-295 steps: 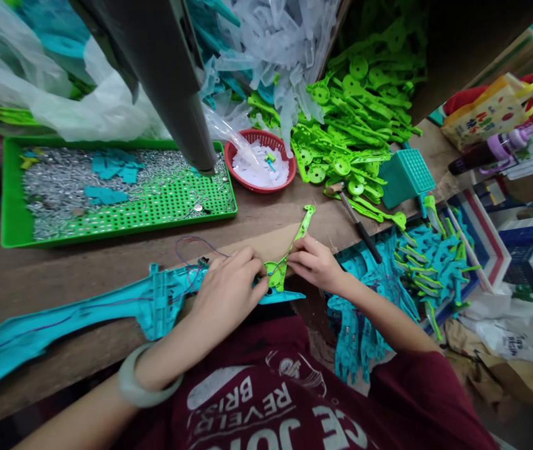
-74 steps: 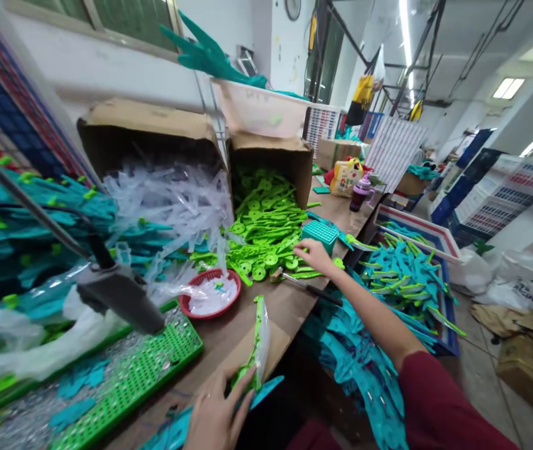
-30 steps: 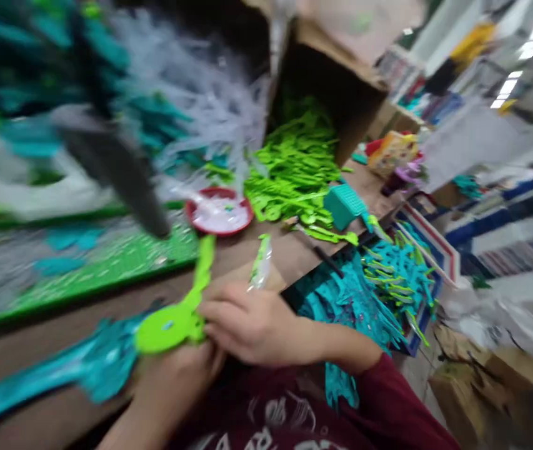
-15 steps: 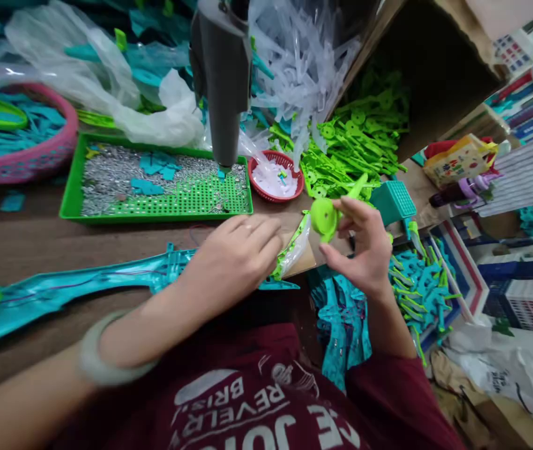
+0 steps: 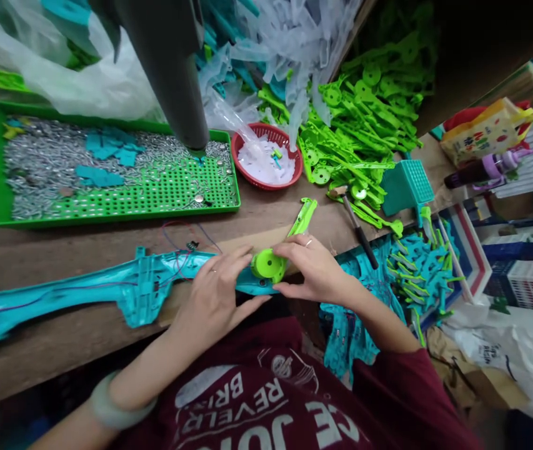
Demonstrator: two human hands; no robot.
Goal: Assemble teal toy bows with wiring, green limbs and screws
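Observation:
A long teal plastic shell point(image 5: 83, 294) with thin purple wires lies along the front of the wooden bench. A lime green arm piece with a round end point(image 5: 275, 253) rests on the shell's right end. My left hand point(image 5: 214, 294) presses on the shell just left of the round end, with its fingertips touching it. My right hand point(image 5: 310, 269) grips the green piece from the right, fingers curled around it.
A green tray of small metal screws point(image 5: 107, 172) sits behind the shell, under a grey hanging tool point(image 5: 172, 81). A red bowl point(image 5: 266, 156), a pile of green parts point(image 5: 360, 125), a teal box point(image 5: 404, 184), a hammer point(image 5: 357, 225) and a bin of teal parts point(image 5: 416, 269) stand to the right.
My right hand has brought the green piece down from the air onto the teal shell's right end. My left hand has shifted to meet it there.

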